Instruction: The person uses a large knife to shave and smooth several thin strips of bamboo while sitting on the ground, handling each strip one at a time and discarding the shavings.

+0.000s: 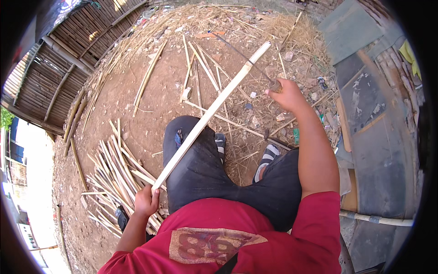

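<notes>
My left hand (147,201) is closed round the near end of a long, pale bamboo strip (205,119). The strip slants up and away to the right, passing over my left thigh. In my right hand (287,95) is the handle of a knife (237,51) with a long, thin, dark blade. That blade points away to the upper left and crosses the strip near its far end. Whether blade and strip touch there, I cannot tell.
Beside my left leg lies a heap of split bamboo strips (116,171). More strips (149,78) lie scattered on the dirt ahead, with dry straw (301,39) at the far right. Dark sheets (381,155) line the right side; a bamboo wall (93,34) stands far left.
</notes>
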